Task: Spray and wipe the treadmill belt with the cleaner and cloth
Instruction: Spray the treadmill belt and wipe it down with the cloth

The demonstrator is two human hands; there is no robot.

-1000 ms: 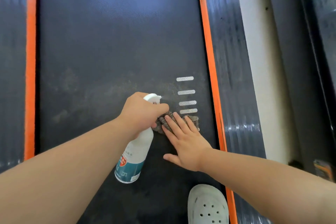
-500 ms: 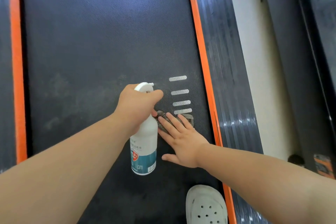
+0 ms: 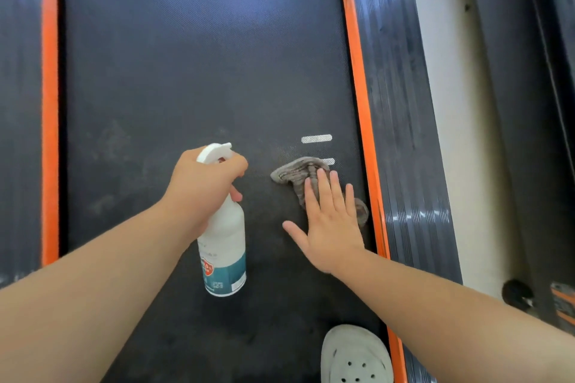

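Treadmill belt (image 3: 186, 71) fills the centre of the head view: a dark, textured surface bounded by a left orange strip (image 3: 49, 102) and a right orange strip (image 3: 357, 102), with a ribbed black side rail (image 3: 401, 134) outside the right strip.

Left grip (image 3: 205, 183) is grasping the spray bottle (image 3: 225, 246). The fingers are curled round the neck, just below the white trigger head. The bottle is white with a teal label and hangs roughly upright over the middle of the belt. Whether its base touches the belt cannot be told.

Right grip (image 3: 329, 221) is released, with fingers straight and spread, pressing flat on the cloth (image 3: 295, 172). The cloth is grey-brown and crumpled and lies on the belt close to the right orange strip. Its far end sticks out beyond the fingertips, and its near part is covered by the fingers. The cloth overlaps one short white mark (image 3: 329, 161); a second white mark (image 3: 316, 138) lies just beyond it, uncovered.

Bottle and cloth are near each other but apart.

Pale, dull smudges (image 3: 112, 140) show on the belt left of the bottle. A white shoe (image 3: 354, 357) with round holes stands on the belt at the bottom edge, beside the right orange strip.
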